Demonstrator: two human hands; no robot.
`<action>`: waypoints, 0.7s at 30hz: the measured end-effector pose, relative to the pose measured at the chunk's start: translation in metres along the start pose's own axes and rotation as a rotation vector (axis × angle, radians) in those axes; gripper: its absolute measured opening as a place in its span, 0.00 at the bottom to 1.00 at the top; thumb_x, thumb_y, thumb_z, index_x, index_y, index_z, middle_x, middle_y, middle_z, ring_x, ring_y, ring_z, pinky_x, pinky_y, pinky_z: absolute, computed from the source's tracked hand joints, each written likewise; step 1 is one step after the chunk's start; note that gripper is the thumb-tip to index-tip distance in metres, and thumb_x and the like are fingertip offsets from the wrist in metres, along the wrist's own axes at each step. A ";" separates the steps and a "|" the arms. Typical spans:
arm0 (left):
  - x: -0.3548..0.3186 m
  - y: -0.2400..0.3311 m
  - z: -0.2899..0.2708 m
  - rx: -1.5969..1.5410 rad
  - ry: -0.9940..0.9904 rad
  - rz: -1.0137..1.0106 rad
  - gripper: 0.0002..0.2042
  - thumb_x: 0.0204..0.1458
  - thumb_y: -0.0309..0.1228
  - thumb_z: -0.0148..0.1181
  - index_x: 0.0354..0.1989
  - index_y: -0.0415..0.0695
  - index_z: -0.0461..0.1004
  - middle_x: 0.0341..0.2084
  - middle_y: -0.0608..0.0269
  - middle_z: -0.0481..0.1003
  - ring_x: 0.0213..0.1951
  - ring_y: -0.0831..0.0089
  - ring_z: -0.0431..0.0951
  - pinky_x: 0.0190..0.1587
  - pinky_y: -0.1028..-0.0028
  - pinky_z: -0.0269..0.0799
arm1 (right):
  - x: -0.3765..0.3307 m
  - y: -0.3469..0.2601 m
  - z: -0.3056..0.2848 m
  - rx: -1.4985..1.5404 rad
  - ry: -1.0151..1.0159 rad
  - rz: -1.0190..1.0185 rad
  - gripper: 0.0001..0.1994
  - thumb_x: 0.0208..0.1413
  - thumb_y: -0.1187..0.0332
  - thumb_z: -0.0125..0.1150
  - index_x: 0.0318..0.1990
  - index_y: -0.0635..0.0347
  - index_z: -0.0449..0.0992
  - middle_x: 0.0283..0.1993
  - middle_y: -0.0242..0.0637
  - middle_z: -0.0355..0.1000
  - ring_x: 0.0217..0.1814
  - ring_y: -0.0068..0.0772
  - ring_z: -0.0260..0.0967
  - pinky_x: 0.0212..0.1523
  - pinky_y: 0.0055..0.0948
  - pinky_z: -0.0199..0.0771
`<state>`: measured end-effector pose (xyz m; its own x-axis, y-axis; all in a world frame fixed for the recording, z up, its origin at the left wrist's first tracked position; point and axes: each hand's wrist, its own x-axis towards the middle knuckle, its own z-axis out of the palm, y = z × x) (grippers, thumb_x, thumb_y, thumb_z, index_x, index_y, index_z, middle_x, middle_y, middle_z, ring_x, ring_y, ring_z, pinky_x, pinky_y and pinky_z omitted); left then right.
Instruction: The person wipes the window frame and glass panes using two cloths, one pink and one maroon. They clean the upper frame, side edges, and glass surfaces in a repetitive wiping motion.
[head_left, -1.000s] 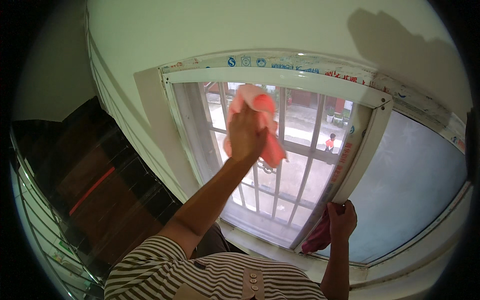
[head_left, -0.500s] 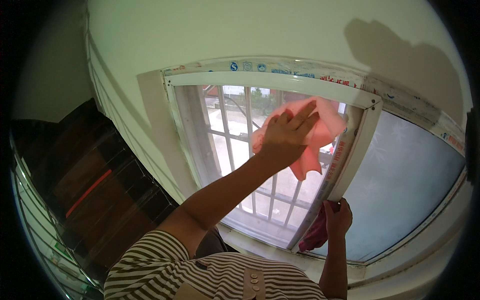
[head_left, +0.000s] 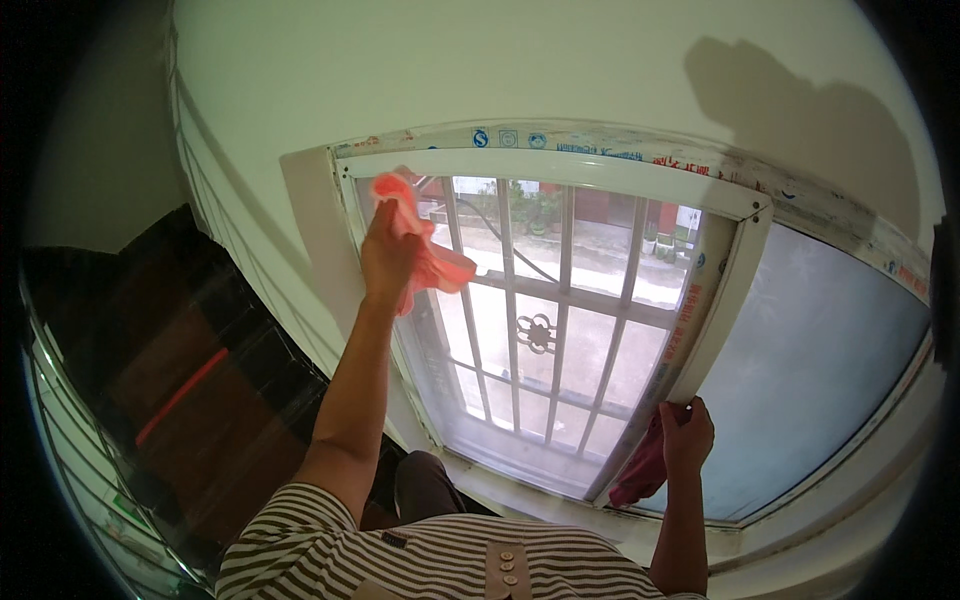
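Observation:
My left hand (head_left: 391, 250) presses a pink cloth (head_left: 436, 268) against the upper left part of the window pane (head_left: 592, 345), close to the white frame. The cloth is bunched, with folds hanging to the right and below the fingers. Over at the lower right, my right hand (head_left: 687, 434) is closed at the edge of the window's white upright (head_left: 727, 305). A dark red cloth (head_left: 640, 468) hangs from its grip, beside the upright. Part of that cloth is hidden behind the fingers.
Metal bars (head_left: 565, 290) stand behind the glass, with a flower-shaped ornament (head_left: 537, 333). A frosted pane (head_left: 815, 370) fills the right side. Lower left are dark brown steps (head_left: 190, 350) and a curved metal railing (head_left: 75, 465). A pale wall (head_left: 480, 60) surrounds the window.
My left hand has swept the pink cloth from the upper right of the pane to its upper left edge. My right hand keeps its place at the upright with the dark red cloth.

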<state>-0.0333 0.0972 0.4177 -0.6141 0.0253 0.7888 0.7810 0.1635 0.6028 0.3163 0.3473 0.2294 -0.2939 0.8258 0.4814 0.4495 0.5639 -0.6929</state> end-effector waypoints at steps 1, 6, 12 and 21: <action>0.000 -0.003 -0.006 -0.186 0.047 0.029 0.25 0.46 0.14 0.49 0.56 0.40 0.67 0.45 0.57 0.73 0.45 0.68 0.77 0.45 0.74 0.73 | 0.000 -0.001 0.000 -0.004 0.018 -0.006 0.18 0.46 0.58 0.69 0.38 0.61 0.74 0.34 0.42 0.76 0.36 0.47 0.75 0.38 0.41 0.74; -0.013 0.021 0.011 -0.403 0.043 0.247 0.20 0.45 0.14 0.52 0.50 0.36 0.68 0.42 0.54 0.75 0.39 0.68 0.78 0.43 0.74 0.72 | 0.000 -0.002 -0.001 -0.012 0.017 -0.012 0.18 0.46 0.58 0.69 0.37 0.62 0.73 0.34 0.43 0.76 0.36 0.48 0.75 0.38 0.42 0.74; -0.015 0.076 0.050 -0.045 -0.024 0.472 0.28 0.39 0.18 0.56 0.56 0.39 0.69 0.54 0.47 0.70 0.44 0.53 0.74 0.47 0.63 0.70 | 0.000 -0.002 -0.002 0.030 -0.012 0.015 0.19 0.46 0.57 0.69 0.38 0.61 0.73 0.34 0.44 0.76 0.36 0.49 0.75 0.38 0.42 0.74; -0.057 0.138 0.114 0.044 -0.110 0.746 0.30 0.35 0.22 0.62 0.55 0.39 0.69 0.56 0.48 0.69 0.49 0.53 0.74 0.48 0.62 0.69 | -0.004 0.000 -0.001 0.071 0.017 -0.027 0.19 0.47 0.59 0.68 0.40 0.61 0.72 0.34 0.43 0.76 0.37 0.48 0.75 0.39 0.41 0.74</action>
<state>0.0963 0.2308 0.4421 0.0664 0.2426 0.9679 0.9902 0.1033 -0.0938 0.3184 0.3436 0.2279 -0.2903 0.8101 0.5095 0.3803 0.5862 -0.7154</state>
